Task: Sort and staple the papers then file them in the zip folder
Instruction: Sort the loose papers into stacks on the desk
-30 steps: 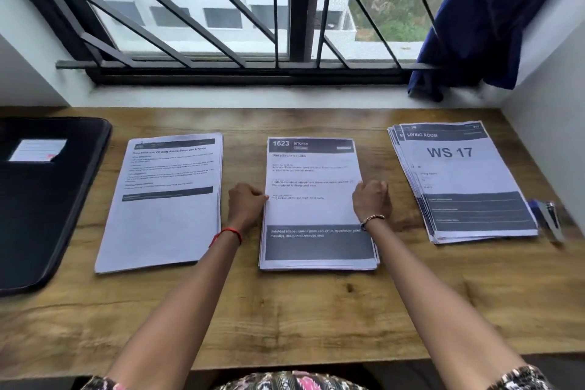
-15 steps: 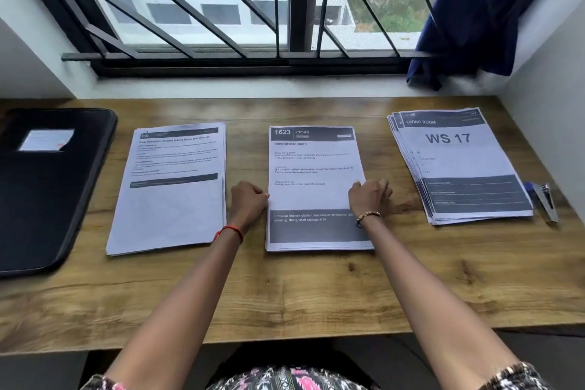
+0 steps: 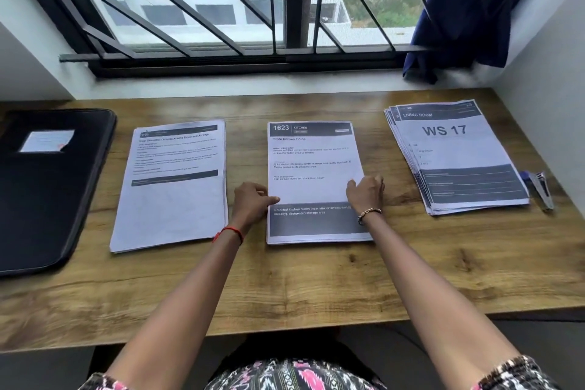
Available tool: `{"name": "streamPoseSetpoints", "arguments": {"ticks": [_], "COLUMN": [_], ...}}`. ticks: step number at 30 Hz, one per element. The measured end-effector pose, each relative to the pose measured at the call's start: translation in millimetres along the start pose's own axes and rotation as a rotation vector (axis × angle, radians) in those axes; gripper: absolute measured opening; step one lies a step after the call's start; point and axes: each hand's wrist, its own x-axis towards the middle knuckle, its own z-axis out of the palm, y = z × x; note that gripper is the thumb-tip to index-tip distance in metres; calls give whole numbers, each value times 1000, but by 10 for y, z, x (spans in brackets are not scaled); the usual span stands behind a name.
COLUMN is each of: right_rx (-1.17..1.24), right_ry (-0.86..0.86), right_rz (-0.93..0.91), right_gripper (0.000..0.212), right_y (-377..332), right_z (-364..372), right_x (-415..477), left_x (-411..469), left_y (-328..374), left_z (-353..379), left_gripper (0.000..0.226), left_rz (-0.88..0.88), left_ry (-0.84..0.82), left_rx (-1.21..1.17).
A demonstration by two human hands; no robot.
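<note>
Three paper piles lie in a row on the wooden desk (image 3: pixel 316 282). The middle pile (image 3: pixel 311 161), headed "1623 KITCHEN", is held at both long edges. My left hand (image 3: pixel 253 204) grips its left edge with the thumb on the top sheet. My right hand (image 3: pixel 367 195) grips the right edge the same way, fingers curled. To the left lies a text-covered pile (image 3: pixel 172 193). A fanned "LIVING ROOM WS 17" pile (image 3: pixel 459 155) lies at the right, with a small stapler (image 3: pixel 539 188) beside it. The black zip folder (image 3: pixel 47 193) lies shut at the far left.
A barred window (image 3: pixel 253 9) and its white sill run along the desk's back. A blue cloth (image 3: pixel 468 9) hangs at the window's right corner. White walls close both sides of the desk. My lap shows under the front edge.
Both hands stay at the middle pile's sides, and its sheets look more squared at the bottom. My head has shifted, so everything sits slightly higher in view.
</note>
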Motion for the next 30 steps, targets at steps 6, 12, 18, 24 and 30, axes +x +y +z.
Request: {"name": "streamPoseSetpoints", "arguments": {"ticks": [6, 12, 18, 24, 30], "right_rx": [-58, -38, 44, 239, 254], "right_ry": [12, 18, 71, 90, -71], "right_rz": [-22, -1, -67, -141, -328], "right_gripper": [38, 31, 29, 28, 83], "right_y": [193, 336, 428, 553, 800], "right_z": [-140, -200, -57, 32, -45], "right_x": [5, -42, -176, -325, -520], "left_x": [-196, -343, -386, -427, -483], "left_y": [14, -157, -211, -227, -224], "left_z": [-29, -7, 2, -8, -36], "left_gripper": [94, 106, 88, 88, 95], "left_rz": [165, 216, 245, 274, 292], "left_ry": [-294, -326, -287, -263, -265], "left_rx": [455, 468, 442, 377, 308]}}
